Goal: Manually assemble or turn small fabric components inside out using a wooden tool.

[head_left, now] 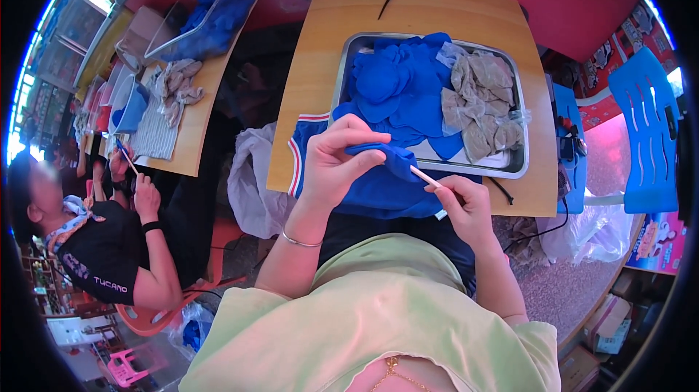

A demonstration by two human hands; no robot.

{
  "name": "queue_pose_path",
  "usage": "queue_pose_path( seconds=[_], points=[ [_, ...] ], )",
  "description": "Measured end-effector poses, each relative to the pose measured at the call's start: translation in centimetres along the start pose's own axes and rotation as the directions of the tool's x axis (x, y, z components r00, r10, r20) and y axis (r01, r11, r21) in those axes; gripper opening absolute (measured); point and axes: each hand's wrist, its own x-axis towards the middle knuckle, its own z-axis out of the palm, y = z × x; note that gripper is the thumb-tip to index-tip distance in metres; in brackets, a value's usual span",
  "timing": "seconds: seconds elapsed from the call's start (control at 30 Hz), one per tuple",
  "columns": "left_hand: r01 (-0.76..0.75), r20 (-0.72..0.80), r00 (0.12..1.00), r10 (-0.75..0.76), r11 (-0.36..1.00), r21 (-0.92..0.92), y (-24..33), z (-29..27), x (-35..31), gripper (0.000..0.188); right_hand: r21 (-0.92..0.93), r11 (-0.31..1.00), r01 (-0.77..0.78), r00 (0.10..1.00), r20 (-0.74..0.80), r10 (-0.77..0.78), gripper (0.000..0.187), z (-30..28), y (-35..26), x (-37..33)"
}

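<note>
My left hand (pixel 341 157) pinches a small blue cloth piece (pixel 397 162) between thumb and fingers, above the near edge of the table. In my right hand (pixel 466 208) is a thin white stick (pixel 422 175), gripped at its near end. The stick's other end meets the blue piece; whether it goes inside, I cannot tell. Just beyond my hands, a metal tray (pixel 502 172) holds a heap of blue cloth pieces (pixel 408 89) and crumpled beige cloth (pixel 480 100) partly in clear plastic. Blue fabric with red-and-white trim (pixel 297 151) lies under my hands at the table edge.
The wooden table (pixel 306 64) carries black ties (pixel 386 6) at far and near edges. At left, another person (pixel 95 246) holds a similar stick beside a second table (pixel 191 130) with bins and cloth. A blue chair (pixel 644 126) and plastic bag (pixel 593 232) are at right.
</note>
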Motion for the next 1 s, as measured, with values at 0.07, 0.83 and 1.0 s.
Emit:
queue_pose_path(
  seconds=[0.07,0.83,1.0],
  points=[
    [-0.033,-0.026,0.999,0.032,0.999,-0.017,-0.11,-0.08,0.05,0.023,0.024,0.999,-0.036,0.999,-0.004,0.036,0.013,-0.12,0.22,-0.06],
    [0.018,0.028,1.0,-0.012,0.979,-0.205,-0.25,0.29,-0.27,0.021,-0.049,0.991,0.128,0.992,-0.014,-0.129,0.011,-0.38,0.46,0.06],
    [0.012,0.031,1.0,-0.006,0.98,-0.196,-0.21,0.48,-0.26,0.021,-0.048,0.99,0.135,0.99,-0.025,-0.136,0.011,-0.2,0.53,-0.15]
  ],
)
